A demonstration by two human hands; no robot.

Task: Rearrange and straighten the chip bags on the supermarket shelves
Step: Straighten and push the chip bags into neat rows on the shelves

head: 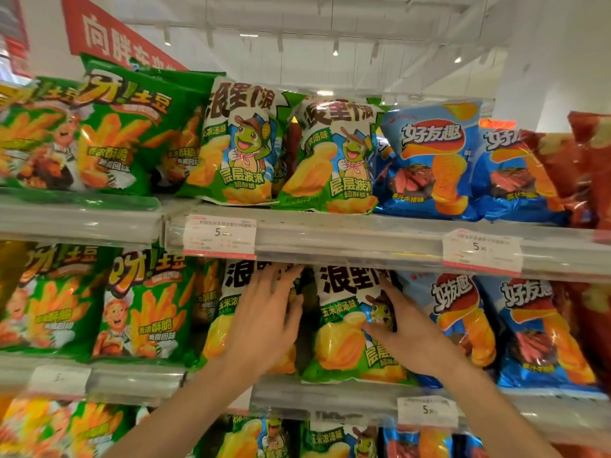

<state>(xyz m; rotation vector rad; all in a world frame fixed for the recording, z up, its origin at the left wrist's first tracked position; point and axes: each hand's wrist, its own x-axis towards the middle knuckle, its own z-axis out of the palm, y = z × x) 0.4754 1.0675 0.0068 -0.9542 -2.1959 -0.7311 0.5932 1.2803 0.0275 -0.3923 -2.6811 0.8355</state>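
On the middle shelf stand two green-and-white chip bags with a turtle mascot. My left hand point(264, 312) lies flat with straight fingers on the left bag point(228, 322), covering most of its front. My right hand point(401, 328) presses the right side of the right bag point(340, 332), fingers spread over the turtle picture. Both bags stand roughly upright with a dark gap between them. Two matching turtle bags point(238, 147) point(334, 157) stand on the upper shelf.
Green fries bags point(139, 309) fill the left of each shelf, blue chip bags point(463, 319) and red bags point(591, 166) the right. Clear shelf rails carry price tags point(220, 238) point(481, 251). A lower shelf holds more bags. A red sign point(109, 38) hangs above.
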